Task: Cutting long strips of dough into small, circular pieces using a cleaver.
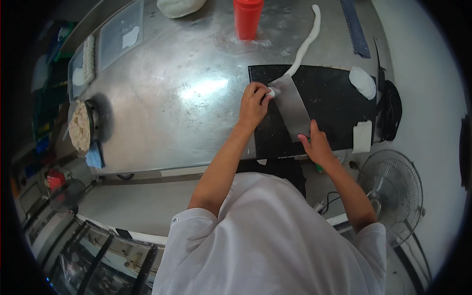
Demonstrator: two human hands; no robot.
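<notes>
A wide metal cleaver (293,108) lies across the black board (339,91), with my right hand (317,145) closed on its green handle near the board's front edge. At the blade's far end my left hand (253,103) pinches a small white dough piece (271,92) against the blade, by the board's left part. A long, thin rope of white dough (305,46) runs from the blade toward the back of the table; where it ends under or beside the blade is hidden.
The steel table (162,98) holds a red container (247,19), white dough (177,6), plastic trays (118,32), a round dish (81,125), blue cloth (93,156) and dark strip (355,27). White pieces (361,81) lie right. A fan (393,187) stands below right.
</notes>
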